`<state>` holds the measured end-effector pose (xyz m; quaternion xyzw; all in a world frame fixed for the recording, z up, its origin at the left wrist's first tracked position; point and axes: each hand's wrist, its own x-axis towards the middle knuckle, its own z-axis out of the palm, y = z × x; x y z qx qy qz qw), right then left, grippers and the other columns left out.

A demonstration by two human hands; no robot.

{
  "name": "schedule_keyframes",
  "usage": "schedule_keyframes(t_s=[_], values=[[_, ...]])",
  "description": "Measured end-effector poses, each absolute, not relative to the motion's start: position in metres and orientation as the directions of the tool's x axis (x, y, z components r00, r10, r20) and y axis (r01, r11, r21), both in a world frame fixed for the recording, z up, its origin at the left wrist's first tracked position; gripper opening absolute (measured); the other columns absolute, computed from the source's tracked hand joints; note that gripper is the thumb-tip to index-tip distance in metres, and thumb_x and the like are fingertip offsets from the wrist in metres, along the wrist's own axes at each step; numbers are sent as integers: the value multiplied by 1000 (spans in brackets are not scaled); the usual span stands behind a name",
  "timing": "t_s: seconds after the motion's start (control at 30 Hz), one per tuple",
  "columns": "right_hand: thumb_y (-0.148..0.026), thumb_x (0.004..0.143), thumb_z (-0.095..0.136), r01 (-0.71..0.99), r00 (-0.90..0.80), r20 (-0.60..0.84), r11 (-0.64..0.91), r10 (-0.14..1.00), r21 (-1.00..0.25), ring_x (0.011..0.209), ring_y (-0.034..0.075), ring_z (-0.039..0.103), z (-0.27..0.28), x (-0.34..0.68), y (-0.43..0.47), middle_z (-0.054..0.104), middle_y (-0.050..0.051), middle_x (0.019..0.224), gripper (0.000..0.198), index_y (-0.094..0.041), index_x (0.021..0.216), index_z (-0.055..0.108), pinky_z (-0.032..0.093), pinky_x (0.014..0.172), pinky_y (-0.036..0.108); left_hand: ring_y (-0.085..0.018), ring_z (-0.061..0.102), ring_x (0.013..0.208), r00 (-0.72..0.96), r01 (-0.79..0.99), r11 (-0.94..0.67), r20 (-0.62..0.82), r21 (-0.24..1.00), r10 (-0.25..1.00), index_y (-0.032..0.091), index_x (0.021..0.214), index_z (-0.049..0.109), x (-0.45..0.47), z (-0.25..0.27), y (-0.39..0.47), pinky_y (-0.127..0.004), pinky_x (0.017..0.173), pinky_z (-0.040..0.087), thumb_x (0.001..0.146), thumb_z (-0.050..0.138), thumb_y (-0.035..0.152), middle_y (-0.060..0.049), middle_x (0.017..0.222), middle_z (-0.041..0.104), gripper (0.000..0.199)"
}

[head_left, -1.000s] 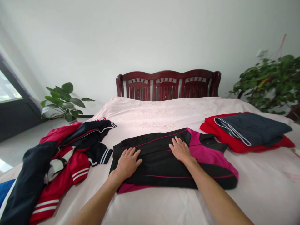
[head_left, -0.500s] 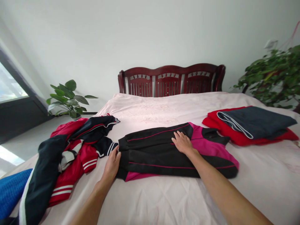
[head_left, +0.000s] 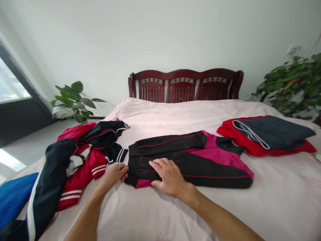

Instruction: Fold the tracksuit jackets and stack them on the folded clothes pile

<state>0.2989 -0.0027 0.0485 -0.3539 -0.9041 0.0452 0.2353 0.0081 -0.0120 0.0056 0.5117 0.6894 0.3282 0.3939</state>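
A black and magenta jacket (head_left: 200,164) lies flat on the bed, its collar to the right and its sleeves laid lengthwise over the body. At the hem on its left end, my left hand (head_left: 115,175) has its fingers curled in a pinch on the black edge. My right hand (head_left: 170,177) rests palm down over the lower part of the nearer sleeve, with fingers spread. Magenta cloth peeks out from under the near side by the hem.
A loose heap of red and navy clothes (head_left: 85,160) lies at left, beside a blue textured cloth (head_left: 16,197). Folded dark and red garments (head_left: 276,132) are stacked at right on the pink bedsheet (head_left: 155,217). A wooden headboard (head_left: 185,83) and plants stand behind.
My right hand has moved left and nearer to me, from the chest area to the lower sleeve. My left hand has shifted down along the hem and its fingers have curled.
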Motion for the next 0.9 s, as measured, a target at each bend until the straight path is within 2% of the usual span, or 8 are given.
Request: schedule_keyframes(t_s=[0.13, 0.23, 0.3, 0.37, 0.47, 0.63, 0.8, 0.9], values=[[-33, 88, 62, 661, -563, 294, 634, 772, -401, 93, 21, 61, 36, 289, 8, 74, 1, 98, 16, -29, 96, 76, 45, 85, 33, -12, 51, 45, -107, 470, 267, -246, 841, 963, 19, 59, 54, 7, 4, -14, -24, 48, 36, 68, 57, 63, 0, 54, 60, 44], [-34, 90, 56, 562, -432, 225, 456, 873, -691, 86, 19, 63, 26, 293, 29, 75, 0, 92, 21, -28, 91, 76, 45, 80, 30, -12, 50, 51, -100, 492, 220, -196, 842, 975, 19, 65, 58, 11, 10, -14, -24, 51, 35, 70, 55, 66, 2, 58, 59, 48], [-39, 89, 55, 377, -381, 174, 324, 908, -868, 83, 20, 64, 21, 296, 39, 74, 0, 87, 26, -24, 92, 76, 46, 77, 30, -12, 48, 54, -77, 530, 169, -151, 831, 986, 19, 68, 61, 16, 17, -16, -24, 53, 32, 74, 54, 66, 3, 59, 56, 48], [-44, 87, 55, 174, -339, 144, 212, 930, -962, 77, 20, 63, 16, 297, 46, 72, 0, 81, 32, -20, 91, 75, 46, 73, 30, -12, 45, 55, -52, 576, 126, -118, 807, 992, 19, 68, 61, 23, 23, -17, -24, 53, 30, 76, 53, 65, 4, 58, 52, 47], [-47, 83, 58, 30, -267, 107, 119, 958, -992, 68, 18, 58, 12, 298, 49, 68, 0, 72, 35, -16, 84, 73, 44, 66, 28, -12, 41, 55, -64, 636, 129, -114, 761, 991, 20, 64, 58, 36, 27, -17, -24, 53, 25, 75, 56, 64, 5, 56, 47, 45], [-46, 82, 59, 114, -251, 120, 152, 961, -982, 72, 19, 59, 10, 298, 50, 69, 1, 74, 33, -16, 82, 73, 45, 68, 29, -11, 34, 52, -174, 773, 158, -33, 614, 984, 22, 59, 41, 60, 30, -10, -26, 52, 17, 77, 59, 53, 7, 52, 33, 39], [-42, 91, 52, 103, -274, 253, 290, 928, -951, 92, 22, 64, 15, 298, 40, 73, 4, 94, 33, -19, 102, 73, 48, 84, 33, -14, 48, 59, -269, 826, 214, 32, 522, 962, 23, 70, 47, 64, 34, -3, -25, 55, 23, 89, 45, 44, 4, 59, 48, 28], [-37, 94, 50, 259, -254, 373, 435, 892, -862, 94, 22, 63, 20, 299, 31, 73, 5, 97, 29, -21, 102, 73, 47, 87, 33, -18, 57, 65, -302, 881, 279, 1, 383, 953, 24, 77, 54, 62, 35, -2, -26, 57, 27, 91, 43, 44, 1, 66, 58, 27]])
